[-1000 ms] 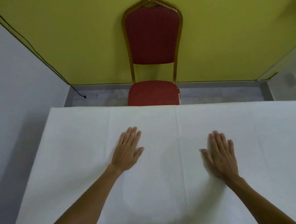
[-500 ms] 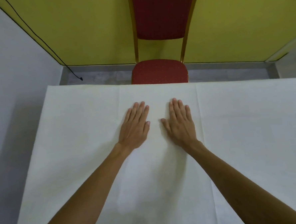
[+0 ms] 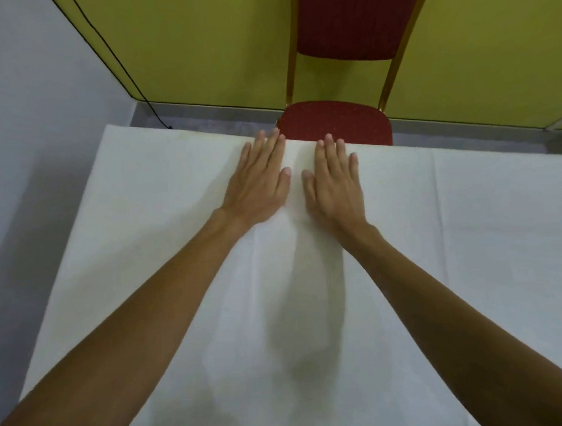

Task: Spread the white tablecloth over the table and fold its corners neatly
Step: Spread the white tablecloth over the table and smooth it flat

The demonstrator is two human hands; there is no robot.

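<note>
Beneath left hand [image 3: 260,180], right hand [image 3: 334,180]; tablecloth [image 3: 136,228].

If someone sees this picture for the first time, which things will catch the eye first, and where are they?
Two bare hands, the left hand and the right hand, lie flat side by side on the white tablecloth, fingertips at its far edge. Just behind that edge stands a red chair with a gold frame, against a bright yellow wall.
</note>
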